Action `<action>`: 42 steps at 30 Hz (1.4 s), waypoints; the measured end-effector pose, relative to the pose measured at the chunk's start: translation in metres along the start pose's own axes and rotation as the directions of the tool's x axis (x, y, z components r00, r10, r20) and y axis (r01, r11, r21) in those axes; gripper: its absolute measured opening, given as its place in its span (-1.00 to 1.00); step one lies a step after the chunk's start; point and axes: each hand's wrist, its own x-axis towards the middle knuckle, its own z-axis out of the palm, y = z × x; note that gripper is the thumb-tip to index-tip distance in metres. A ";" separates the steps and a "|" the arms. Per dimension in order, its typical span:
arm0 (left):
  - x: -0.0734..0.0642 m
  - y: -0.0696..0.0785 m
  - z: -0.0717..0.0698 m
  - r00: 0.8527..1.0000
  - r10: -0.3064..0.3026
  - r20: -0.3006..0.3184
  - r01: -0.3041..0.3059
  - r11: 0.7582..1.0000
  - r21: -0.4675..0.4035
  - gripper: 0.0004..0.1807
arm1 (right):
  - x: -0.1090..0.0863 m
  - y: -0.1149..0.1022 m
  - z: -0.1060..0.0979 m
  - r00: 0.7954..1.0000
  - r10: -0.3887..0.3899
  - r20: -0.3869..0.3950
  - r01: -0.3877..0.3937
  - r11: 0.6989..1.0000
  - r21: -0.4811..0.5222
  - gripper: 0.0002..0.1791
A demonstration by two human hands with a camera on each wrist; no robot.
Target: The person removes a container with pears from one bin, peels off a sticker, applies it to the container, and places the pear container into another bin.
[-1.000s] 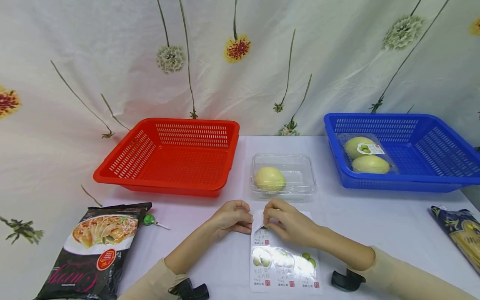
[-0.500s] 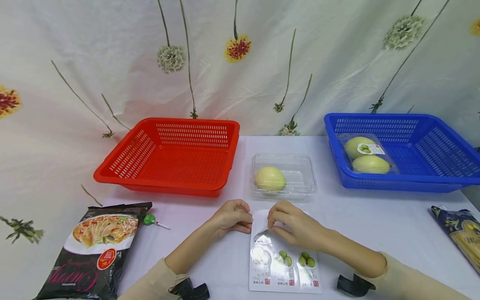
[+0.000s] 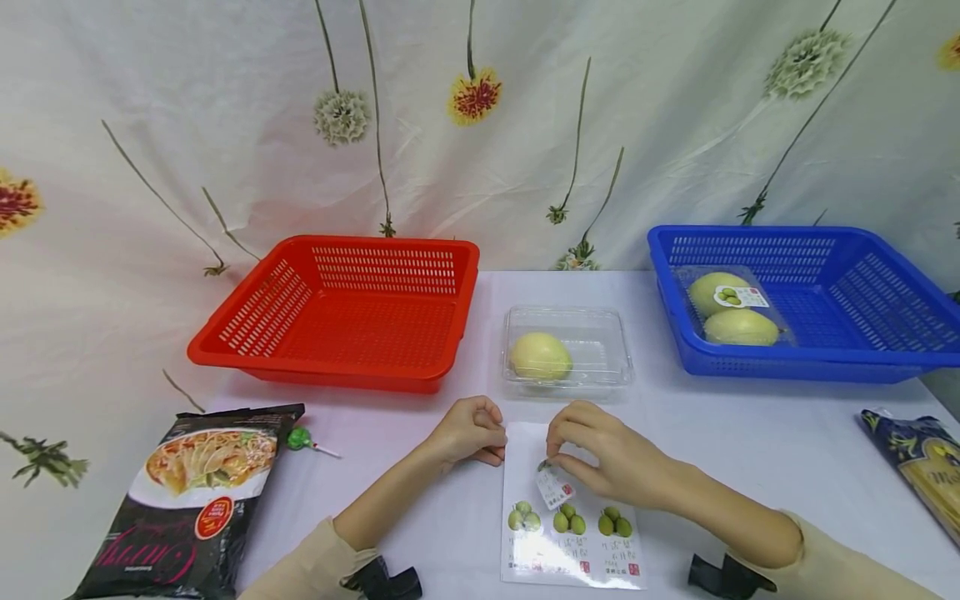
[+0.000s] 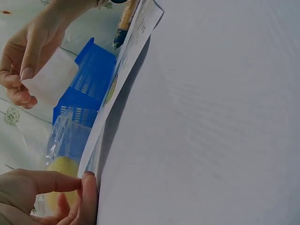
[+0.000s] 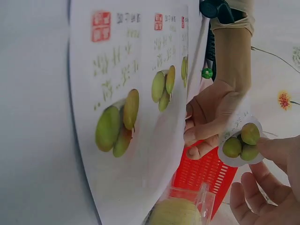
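My left hand [image 3: 468, 432] pinches the upper left edge of a white sticker sheet [image 3: 519, 479]; in the left wrist view the thumb and a finger [image 4: 89, 197] meet on that edge. Between thumb and fingertips, my right hand [image 3: 607, 450] holds a single peeled sticker [image 3: 555, 488] above the sheet. Its rounded end carries three green fruits, plain to see on the sticker [image 5: 241, 144] in the right wrist view. Along the sheet's lower half runs a row of three printed stickers. Just beyond it stands a clear plastic box [image 3: 596, 346] with one pale yellow fruit [image 3: 540, 356] inside.
A red basket [image 3: 330, 367] stands back left. At the back right, a blue basket [image 3: 787, 362] holds a pack of two fruits [image 3: 738, 312] bearing a sticker. A black food packet [image 3: 176, 500] and green lollipop [image 3: 298, 438] lie left, a dark blue packet [image 3: 922, 467] right.
My right hand has drawn right and slightly toward me, and the sticker it was peeling now hangs from its fingers, off the sheet. My left hand has stayed at the sheet's edge.
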 end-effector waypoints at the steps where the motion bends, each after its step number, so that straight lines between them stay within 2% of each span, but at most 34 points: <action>1: 0.000 0.000 0.001 1.000 0.008 -0.010 -0.007 1.000 0.016 -0.79 | 0.000 0.000 -0.001 1.000 0.011 -0.005 -0.010 1.000 0.023 -0.76; 4: -0.002 0.001 0.001 0.998 0.039 -0.049 -0.034 0.996 0.085 -0.77 | 0.001 0.002 -0.006 0.998 0.046 -0.030 -0.044 0.996 0.083 -0.78; 7: -0.004 0.003 0.001 0.994 0.090 -0.069 -0.077 0.982 0.171 -0.77 | 0.002 0.007 -0.010 0.995 0.078 -0.065 -0.072 0.992 0.099 -0.77; 11: -0.006 0.009 0.002 0.986 0.162 -0.033 -0.150 0.960 0.235 -0.84 | 0.004 0.014 -0.019 0.987 0.109 -0.120 -0.098 0.991 0.096 -0.75; 15: -0.008 0.021 0.006 0.969 0.246 0.006 -0.242 0.948 0.206 -0.87 | 0.008 0.022 -0.030 0.975 0.153 -0.161 -0.139 0.986 0.097 -0.76; 20: -0.011 0.042 0.015 0.936 0.352 -0.020 -0.346 0.927 0.148 -0.81 | 0.015 0.031 -0.042 0.971 0.150 -0.184 -0.141 0.988 0.064 -0.77; 23: -0.010 0.053 0.020 0.905 0.423 -0.041 -0.412 0.897 0.161 -0.81 | 0.021 0.035 -0.046 0.975 0.132 -0.179 -0.131 0.991 0.020 -0.77; 25: -0.008 0.059 0.023 0.877 0.478 -0.043 -0.463 0.866 0.189 -0.82 | 0.025 0.038 -0.049 0.978 0.132 -0.163 -0.134 0.991 -0.002 -0.78; 28: -0.004 0.069 0.027 0.827 0.560 -0.037 -0.531 0.802 0.274 -0.83 | 0.030 0.039 -0.051 0.978 0.161 -0.130 -0.166 0.986 -0.031 -0.80; 31: -0.001 0.078 0.030 0.796 0.604 -0.037 -0.551 0.749 0.367 -0.84 | 0.034 0.039 -0.053 0.976 0.193 -0.097 -0.198 0.979 -0.047 -0.82; 33: 0.001 0.083 0.031 0.786 0.618 -0.035 -0.549 0.722 0.421 -0.86 | 0.037 0.038 -0.053 0.974 0.211 -0.081 -0.216 0.975 -0.058 -0.82; 37: 0.004 0.088 0.033 0.768 0.640 -0.035 -0.551 0.688 0.473 -0.92 | 0.040 0.038 -0.053 0.972 0.226 -0.062 -0.229 0.971 -0.063 -0.83; 42: 0.009 0.090 0.033 0.751 0.659 -0.037 -0.560 0.666 0.492 -0.93 | 0.043 0.039 -0.054 0.970 0.232 -0.072 -0.235 0.971 -0.044 -0.82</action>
